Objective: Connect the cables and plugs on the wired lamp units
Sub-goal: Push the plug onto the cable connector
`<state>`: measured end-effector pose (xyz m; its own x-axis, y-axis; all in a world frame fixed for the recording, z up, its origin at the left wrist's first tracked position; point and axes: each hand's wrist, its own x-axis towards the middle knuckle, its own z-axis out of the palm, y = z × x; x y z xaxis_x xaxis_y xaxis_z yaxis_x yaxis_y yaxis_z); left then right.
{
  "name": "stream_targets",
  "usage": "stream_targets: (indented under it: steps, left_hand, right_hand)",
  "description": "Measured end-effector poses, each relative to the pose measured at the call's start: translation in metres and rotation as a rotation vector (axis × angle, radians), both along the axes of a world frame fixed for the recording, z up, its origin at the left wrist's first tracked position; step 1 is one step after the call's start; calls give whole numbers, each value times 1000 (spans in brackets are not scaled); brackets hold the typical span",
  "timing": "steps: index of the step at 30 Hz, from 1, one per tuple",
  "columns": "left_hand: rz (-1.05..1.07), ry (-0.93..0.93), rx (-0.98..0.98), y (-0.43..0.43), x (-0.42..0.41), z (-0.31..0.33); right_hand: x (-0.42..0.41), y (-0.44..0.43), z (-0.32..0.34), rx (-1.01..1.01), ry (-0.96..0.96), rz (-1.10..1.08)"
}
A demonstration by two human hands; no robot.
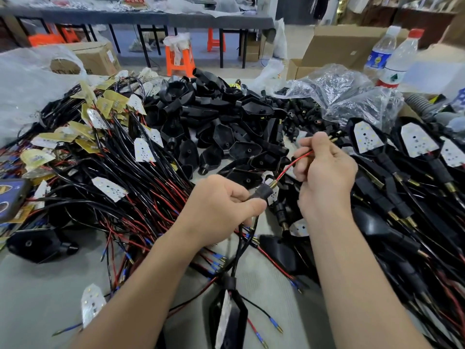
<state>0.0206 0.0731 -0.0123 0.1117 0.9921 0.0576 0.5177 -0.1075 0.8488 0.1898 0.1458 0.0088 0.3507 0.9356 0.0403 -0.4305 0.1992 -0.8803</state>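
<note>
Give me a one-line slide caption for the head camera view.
Left hand grips a black plug; right hand pinches the red wire running from it, above piled lamp parts.

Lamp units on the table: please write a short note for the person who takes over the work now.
Left-hand grip holds a black plug; the lamp unit is below it.
Right-hand grip pinches the red wire that comes out of the plug's brass end.
Done: red wire seems threaded through; assembled units lie on the right.
To do: finish this unit; a pile of wired boards lies on the left.
</note>
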Motion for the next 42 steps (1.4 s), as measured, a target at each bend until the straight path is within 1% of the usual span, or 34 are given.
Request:
stream_targets:
  steps: [4,6,8,10,11,12,14,16,17,19,22,24,27,29,31,35,39,42]
  left_hand:
    - [-182,-242,-196,4,-2,7]
    - [-285,-311,-284,3,-9,9]
    - [-368,-359,-326,0,-15,10]
    - [-366,-465,-353,1,-18,10]
    - [-340,-526,-362,2,-17,9]
    - [-309,-580,-363,2,-17,8]
    - [-256,-667,-355,4,-15,7]
    - [-226,-723,-347,5,-15,6]
    - [-221,-726,-345,4,-15,6]
    - [-222,-702,-349,3,-15,7]
    - [-193,-672,-335,4,-12,8]
    - [-183,-657,-325,6,-12,10]
    - [-202,-650,-345,4,-15,10]
    - [-216,-664,-365,3,-14,10]
    - [-223,-665,-375,3,-9,10]
    - [-221,-608,-387,4,-6,11]
    - [-263,-589,-427,0,-9,10]
    - [-326,-599,-497,-2,-9,9]
  right_hand:
    - [2,0,3,45,161,-16]
    - [2,0,5,75,223,-20]
    - [2,0,5,95,283,3]
    - [1,-2,5,66,316,90]
    - [0,-4,4,23,296,166]
    - [-2,-7,4,-26,236,259]
    - [-10,-15,3,-76,-6,436]
    - [-19,-23,1,-22,-248,551]
    - [-22,-25,0,9,-313,562]
    - [-24,-27,1,24,-340,525]
    - [-24,-27,1,15,-243,412]
    - [-26,-27,1,19,-200,380]
    - [-26,-26,3,31,-237,428]
    - [-24,-24,5,28,-227,389]
    - [-23,-22,5,26,-154,296]
    - [-24,-18,4,13,-28,162]
    - [-8,-5,10,13,135,9]
    - [2,-2,9,17,142,-18]
